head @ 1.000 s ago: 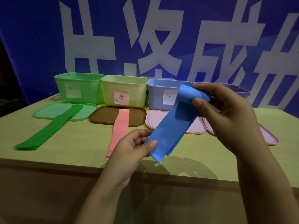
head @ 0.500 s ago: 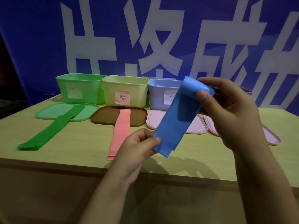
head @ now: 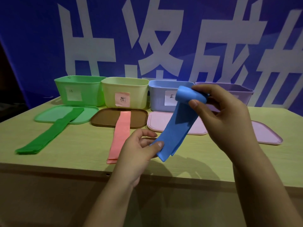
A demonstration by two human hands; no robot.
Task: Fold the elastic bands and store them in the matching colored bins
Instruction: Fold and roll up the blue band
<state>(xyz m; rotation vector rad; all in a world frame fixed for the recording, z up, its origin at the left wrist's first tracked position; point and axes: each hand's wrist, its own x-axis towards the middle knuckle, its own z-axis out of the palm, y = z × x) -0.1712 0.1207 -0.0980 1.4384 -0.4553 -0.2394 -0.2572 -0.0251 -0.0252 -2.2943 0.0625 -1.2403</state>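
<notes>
Head view shows us the blue elastic band (head: pixel 178 122) held up in the air above the surface (head: pixel 82 154), stretched on a slant between both hands. Our right hand (head: pixel 224 115) grips its upper end, where the band curls over into a loop, with the thumb pressed on the front and the fingers (head: pixel 211 89) wrapped behind. Our left hand (head: pixel 139 149) pinches the lower end between thumb and curled fingers; the band's doubled layers stick out just past the thumb.

On the surface lie two more bands. We see the green band (head: pixel 49 135) running from the green lid (head: pixel 47 115) toward the near left, and the pink band (head: pixel 120 133) running from the brown lid (head: pixel 105 118) toward the near edge. Two pink lids lie further right: one (head: pixel 159 123) partly behind the blue band, the other (head: pixel 265 133) beyond our right wrist.

Behind the lids stand four bins in a row: green bin (head: pixel 78 89), yellow bin (head: pixel 124 90), blue bin (head: pixel 160 95) and purple bin (head: pixel 241 94), the last partly hidden by our right hand. Three carry paper labels. A blue banner (head: pixel 32 38) with large white characters fills the background.
</notes>
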